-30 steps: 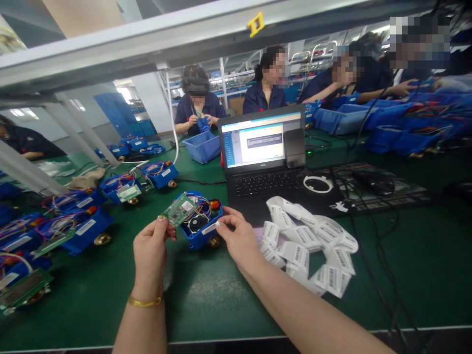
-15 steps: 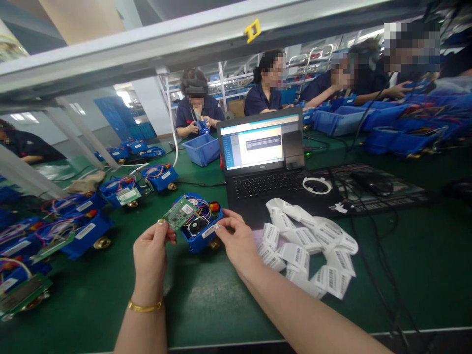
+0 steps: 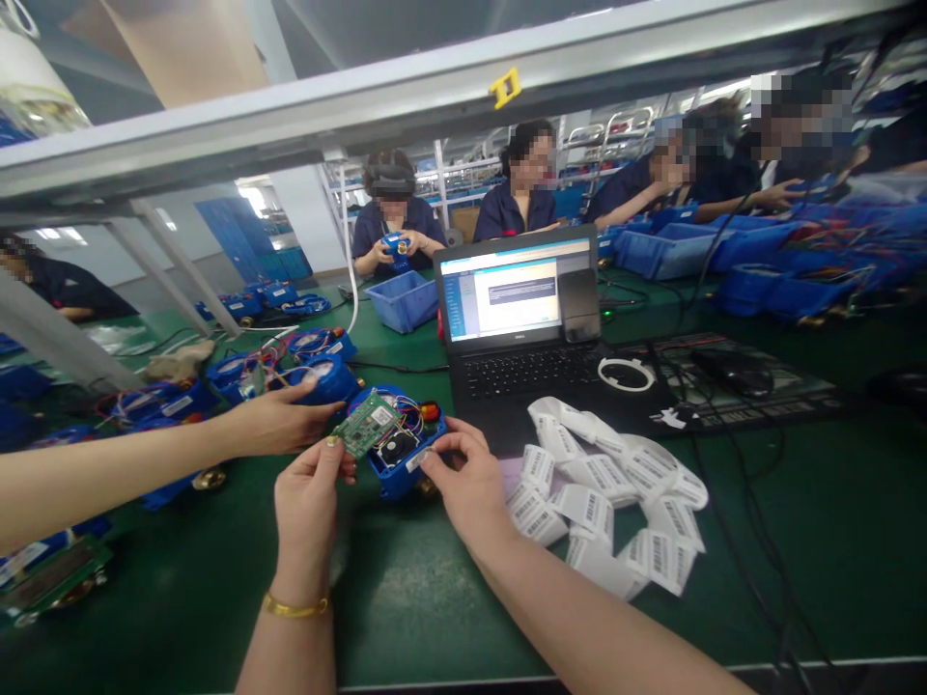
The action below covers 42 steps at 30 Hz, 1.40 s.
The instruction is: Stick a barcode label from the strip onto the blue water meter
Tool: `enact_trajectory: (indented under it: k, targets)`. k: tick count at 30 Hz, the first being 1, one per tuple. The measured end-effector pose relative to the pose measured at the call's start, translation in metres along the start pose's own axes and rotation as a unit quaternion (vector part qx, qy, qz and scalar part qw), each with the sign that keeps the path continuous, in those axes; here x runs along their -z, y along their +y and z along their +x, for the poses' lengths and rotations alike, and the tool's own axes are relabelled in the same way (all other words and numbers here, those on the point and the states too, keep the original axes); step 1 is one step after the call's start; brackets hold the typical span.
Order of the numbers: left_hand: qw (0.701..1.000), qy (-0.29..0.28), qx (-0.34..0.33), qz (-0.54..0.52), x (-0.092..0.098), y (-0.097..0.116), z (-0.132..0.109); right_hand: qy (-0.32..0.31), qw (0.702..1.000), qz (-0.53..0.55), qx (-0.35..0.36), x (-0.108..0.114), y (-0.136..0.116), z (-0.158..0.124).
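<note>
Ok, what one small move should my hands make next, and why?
Perhaps smooth the label with the right hand: that hand is at the label's end, while the left hand holds the board clear of the label, tilted at the open case.

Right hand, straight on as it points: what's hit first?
The case in front, near its label. The right hand seems to touch it there, though depth is unclear.
</note>
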State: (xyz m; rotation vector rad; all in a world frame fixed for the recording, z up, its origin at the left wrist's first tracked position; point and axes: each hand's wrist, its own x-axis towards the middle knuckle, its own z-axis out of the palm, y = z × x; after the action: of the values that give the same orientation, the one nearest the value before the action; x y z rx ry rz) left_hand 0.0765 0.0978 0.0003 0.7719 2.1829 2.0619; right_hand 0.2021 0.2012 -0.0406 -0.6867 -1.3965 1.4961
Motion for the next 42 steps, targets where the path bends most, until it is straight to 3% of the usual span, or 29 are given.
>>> enact_trajectory:
  k: [11,25,36,42]
  targets:
    - [1.0,-0.015,-0.021,0.018,0.005,-0.008,0.002,0.027,0.996,-0.064,0.061,-0.006,0.004,-0.001]
    - [0.998,-0.029,-0.041,0.03,0.003,0.004,-0.004,-0.03,0.989,-0.116,0.083,0.008,0.003,-0.001]
    - [0.998,-0.045,-0.03,0.039,0.003,-0.006,0.0,-0.047,0.987,-0.122,0.096,0.012,0.0,-0.001]
    - [0.998,-0.056,-0.026,0.034,0.001,-0.004,-0.001,-0.095,0.986,-0.103,0.091,0.02,-0.001,0.002]
